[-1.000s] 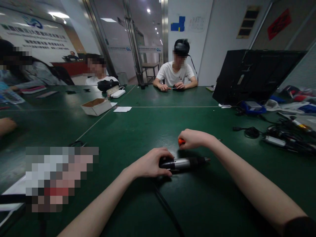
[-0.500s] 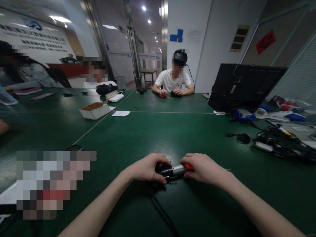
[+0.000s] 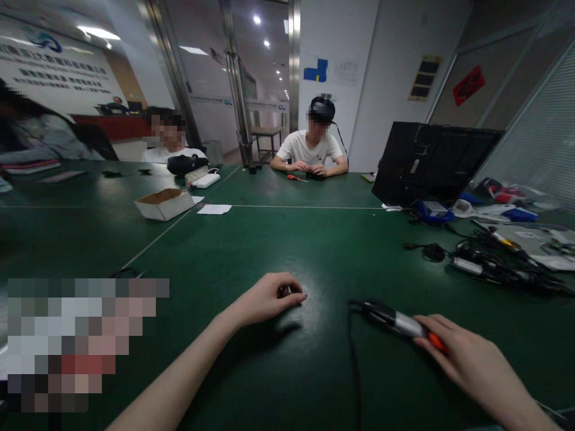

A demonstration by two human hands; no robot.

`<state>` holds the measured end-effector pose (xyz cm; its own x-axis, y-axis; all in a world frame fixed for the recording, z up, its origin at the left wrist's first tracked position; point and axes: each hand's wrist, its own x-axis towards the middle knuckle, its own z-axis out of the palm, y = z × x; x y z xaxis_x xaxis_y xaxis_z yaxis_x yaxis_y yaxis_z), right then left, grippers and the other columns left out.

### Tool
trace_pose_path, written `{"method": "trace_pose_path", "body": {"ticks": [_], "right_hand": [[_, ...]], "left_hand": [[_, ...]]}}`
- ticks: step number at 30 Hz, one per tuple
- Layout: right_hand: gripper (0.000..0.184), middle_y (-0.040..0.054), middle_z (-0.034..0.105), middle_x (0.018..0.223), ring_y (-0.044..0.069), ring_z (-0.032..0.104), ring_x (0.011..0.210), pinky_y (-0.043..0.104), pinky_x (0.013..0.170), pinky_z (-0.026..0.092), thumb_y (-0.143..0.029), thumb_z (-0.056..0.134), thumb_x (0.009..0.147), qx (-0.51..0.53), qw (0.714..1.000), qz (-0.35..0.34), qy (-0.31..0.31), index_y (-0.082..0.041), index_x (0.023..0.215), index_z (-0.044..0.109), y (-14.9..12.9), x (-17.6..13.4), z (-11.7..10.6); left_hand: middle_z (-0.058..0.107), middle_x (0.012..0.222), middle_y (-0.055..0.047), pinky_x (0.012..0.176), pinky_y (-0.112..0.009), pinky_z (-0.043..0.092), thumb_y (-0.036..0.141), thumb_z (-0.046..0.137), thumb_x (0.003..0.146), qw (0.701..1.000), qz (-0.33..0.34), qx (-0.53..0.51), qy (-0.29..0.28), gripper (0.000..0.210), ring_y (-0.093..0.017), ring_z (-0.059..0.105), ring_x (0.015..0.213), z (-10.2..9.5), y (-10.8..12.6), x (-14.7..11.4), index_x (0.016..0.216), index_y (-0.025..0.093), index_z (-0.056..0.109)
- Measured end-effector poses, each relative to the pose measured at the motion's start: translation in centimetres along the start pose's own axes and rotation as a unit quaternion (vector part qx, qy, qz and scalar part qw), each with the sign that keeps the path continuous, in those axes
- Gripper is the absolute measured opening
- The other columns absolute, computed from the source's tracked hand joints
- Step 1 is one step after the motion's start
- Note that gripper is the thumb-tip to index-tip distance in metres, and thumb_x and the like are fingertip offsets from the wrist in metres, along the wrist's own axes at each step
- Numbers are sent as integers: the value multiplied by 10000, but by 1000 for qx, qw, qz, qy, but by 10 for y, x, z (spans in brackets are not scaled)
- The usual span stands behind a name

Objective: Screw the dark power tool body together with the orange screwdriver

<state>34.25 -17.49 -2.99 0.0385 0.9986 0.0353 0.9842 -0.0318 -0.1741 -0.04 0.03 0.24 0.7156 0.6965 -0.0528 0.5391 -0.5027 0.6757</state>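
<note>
My left hand (image 3: 276, 293) hovers above the green table (image 3: 269, 245) with its fingers curled and thumb and fingertips together. A tiny dark speck shows at the fingertips, too small to name. My right hand (image 3: 462, 353) is wrapped around one end of a corded black-and-silver cylindrical hand tool (image 3: 406, 323). The black end points left, and a black cord (image 3: 354, 365) trails from it toward me. Something orange shows under my right fingers; I cannot tell whether it belongs to the tool. The two hands are well apart.
A black monitor (image 3: 431, 164) stands at the right, near tangled black cables (image 3: 489, 257). An open box (image 3: 164, 205) and a paper sheet (image 3: 214, 209) lie left of centre. Opposite, a person (image 3: 312, 146) handles a small dark object beside an orange screwdriver (image 3: 296, 178).
My left hand has let go of the black-and-silver tool and its fingers have closed. My right hand has carried the tool to the right, its cord following. Opposite, the person has put down the screwdriver.
</note>
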Motion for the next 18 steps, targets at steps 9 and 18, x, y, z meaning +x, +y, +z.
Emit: {"method": "trace_pose_path", "body": {"ticks": [9, 18], "right_hand": [[391, 228, 699, 868, 253, 667, 632, 375, 583, 456, -502, 528, 781, 9, 972, 216, 97, -199, 895, 748, 200, -27, -21], [492, 285, 666, 721, 194, 536, 390, 370, 458, 339, -628, 687, 452, 25, 952, 257, 165, -178, 646, 735, 307, -20, -21]], "left_hand": [[622, 839, -32, 659, -267, 400, 445, 499, 873, 999, -6, 36, 22, 331, -175, 551, 730, 1, -3, 2, 871, 165, 673], [623, 817, -39, 649, -274, 403, 410, 491, 877, 998, -13, 62, 17, 305, -187, 563, 735, 2, -1, 3, 859, 159, 664]]}}
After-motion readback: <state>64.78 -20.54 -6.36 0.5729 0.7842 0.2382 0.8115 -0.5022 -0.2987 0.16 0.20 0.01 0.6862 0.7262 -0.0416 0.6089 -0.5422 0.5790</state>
